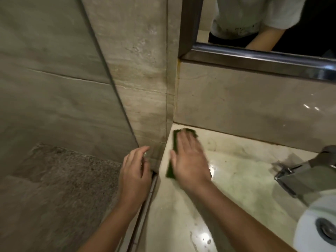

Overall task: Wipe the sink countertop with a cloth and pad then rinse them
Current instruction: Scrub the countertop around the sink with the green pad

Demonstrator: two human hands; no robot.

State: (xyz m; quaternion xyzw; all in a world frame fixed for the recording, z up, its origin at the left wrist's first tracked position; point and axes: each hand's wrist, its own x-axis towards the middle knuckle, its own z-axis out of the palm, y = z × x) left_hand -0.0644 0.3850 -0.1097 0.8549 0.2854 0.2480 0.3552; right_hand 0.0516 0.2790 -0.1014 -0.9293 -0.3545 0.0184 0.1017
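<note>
Grey stone wall tiles (54, 84) across the left and middle, marked with pale veins and a vertical seam running down near the corner. A mirror (254, 19) up at the top right in a dull metal frame (236, 57), reflecting a pale short-sleeved shirt and a bare forearm. A chrome faucet (305, 177) at the right edge, above a white basin (309, 220) with a round metal drain (326, 231), and rough speckled flooring (63, 179) low on the left.
</note>
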